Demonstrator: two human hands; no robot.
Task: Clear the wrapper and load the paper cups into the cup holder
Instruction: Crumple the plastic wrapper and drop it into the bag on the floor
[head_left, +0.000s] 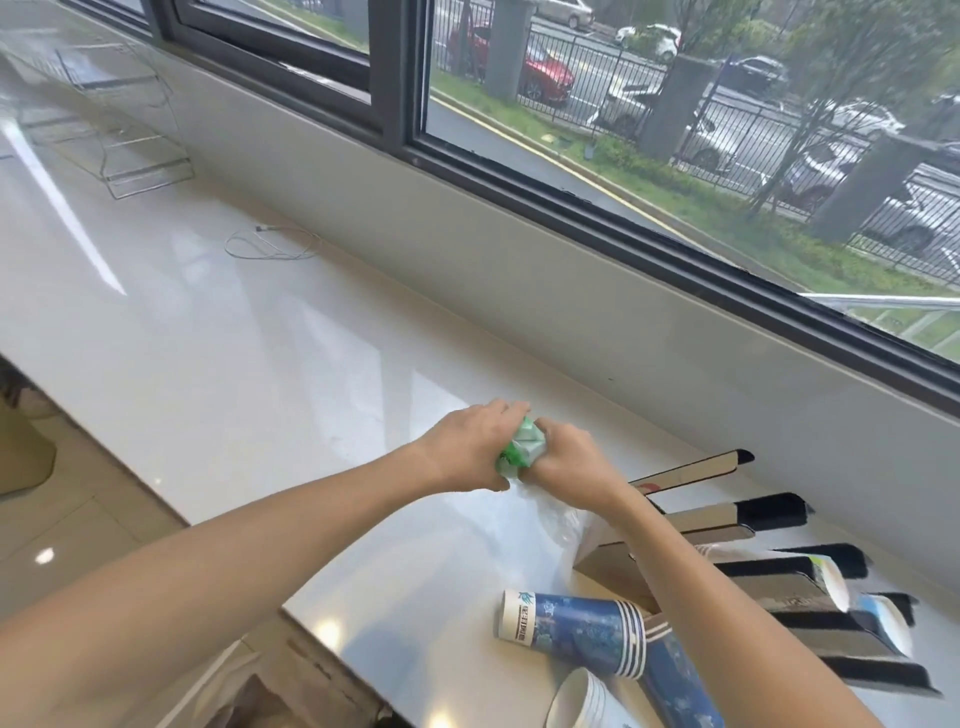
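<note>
Over the counter (218, 338), near its window edge, left hand (470, 449) and right hand (563, 462) are together squeezing one crumpled green-white wrapper (522, 448); two blue cup stacks (576, 631) are lying toward the right end.

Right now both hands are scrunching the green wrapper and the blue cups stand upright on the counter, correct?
Not quite. In the head view the blue cups lie on their sides on the counter, not upright. Both hands, left and right, do grip the green wrapper.

We see a glossy white stone counter (260, 353); beside its lying blue paper cup stacks (576, 626), cardboard cup holder (769, 582).
</note>
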